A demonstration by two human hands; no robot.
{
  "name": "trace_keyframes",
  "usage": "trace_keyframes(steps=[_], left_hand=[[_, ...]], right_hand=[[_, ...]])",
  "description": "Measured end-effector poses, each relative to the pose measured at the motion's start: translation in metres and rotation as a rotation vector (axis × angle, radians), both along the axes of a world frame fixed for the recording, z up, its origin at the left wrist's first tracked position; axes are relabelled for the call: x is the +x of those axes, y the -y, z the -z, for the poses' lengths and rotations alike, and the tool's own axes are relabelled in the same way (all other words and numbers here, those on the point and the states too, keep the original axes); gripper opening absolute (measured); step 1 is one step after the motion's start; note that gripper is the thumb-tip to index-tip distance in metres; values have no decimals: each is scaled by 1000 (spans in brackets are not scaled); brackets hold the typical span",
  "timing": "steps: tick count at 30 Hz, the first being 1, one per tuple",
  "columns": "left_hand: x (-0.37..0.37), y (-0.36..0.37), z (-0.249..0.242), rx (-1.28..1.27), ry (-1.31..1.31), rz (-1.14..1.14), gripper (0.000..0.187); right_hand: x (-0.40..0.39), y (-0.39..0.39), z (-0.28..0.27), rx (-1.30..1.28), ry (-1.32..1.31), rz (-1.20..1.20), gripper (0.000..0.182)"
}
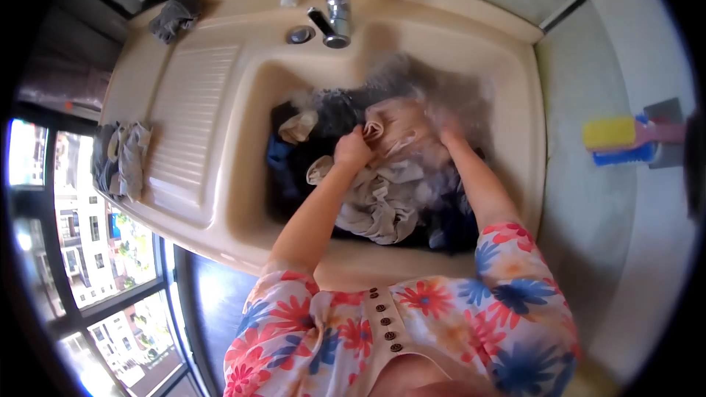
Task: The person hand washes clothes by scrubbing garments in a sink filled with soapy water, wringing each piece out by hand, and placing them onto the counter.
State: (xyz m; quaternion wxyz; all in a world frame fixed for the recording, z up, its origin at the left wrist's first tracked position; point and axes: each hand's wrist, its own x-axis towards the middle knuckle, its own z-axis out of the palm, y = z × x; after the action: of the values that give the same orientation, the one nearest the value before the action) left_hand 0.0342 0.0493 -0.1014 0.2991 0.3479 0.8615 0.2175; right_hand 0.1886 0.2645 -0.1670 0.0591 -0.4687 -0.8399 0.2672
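Observation:
A wet pinkish-beige garment (401,126) lies in murky water in the basin, partly under the surface. My left hand (354,150) has its fingers closed on the garment's rolled left edge. At the garment's right side is my right hand (450,131), partly in the water and blurred, so its fingers are hard to make out. Just below both hands is a bunched light-grey garment (379,202). Dark clothes (323,132) fill the left part of the basin, among them a small cream cloth (298,126) and something blue (278,153).
Behind the basin stands a chrome faucet (337,18). The ribbed drainboard (195,125) is on the left, with grey cloths (125,158) over its edge and a dark rag (176,15) at the back corner. Brushes (625,136) hang on the right wall. Windows (103,220) are at lower left.

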Motion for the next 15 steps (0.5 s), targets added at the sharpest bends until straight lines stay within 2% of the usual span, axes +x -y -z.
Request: trace_keyframes(steps=[1, 4, 6, 7, 8, 10, 12, 15], left_hand=[[-1, -2, -2, -49, 13, 2, 43], [-10, 4, 15, 25, 47, 5, 44], [-14, 10, 5, 134, 140, -3, 47], [-17, 13, 2, 184, 185, -4, 49], [-21, 12, 10, 193, 423, -88, 52], [-21, 19, -13, 185, 502, -131, 49], [-23, 28, -22, 228, 548, -136, 47], [-26, 38, -31, 277, 624, -123, 42]], right_hand=[[0, -6, -6, 70, 419, -86, 33], [10, -5, -72, -69, 363, 62, 38], [23, -21, -96, -76, -352, 124, 48], [30, -26, -120, -158, -563, 122, 51], [29, -16, -182, -242, -777, 119, 54], [25, 6, -269, -222, -885, 55, 57], [19, 13, -315, -73, -1053, -16, 58], [7, 37, -361, -81, -1194, -161, 58]])
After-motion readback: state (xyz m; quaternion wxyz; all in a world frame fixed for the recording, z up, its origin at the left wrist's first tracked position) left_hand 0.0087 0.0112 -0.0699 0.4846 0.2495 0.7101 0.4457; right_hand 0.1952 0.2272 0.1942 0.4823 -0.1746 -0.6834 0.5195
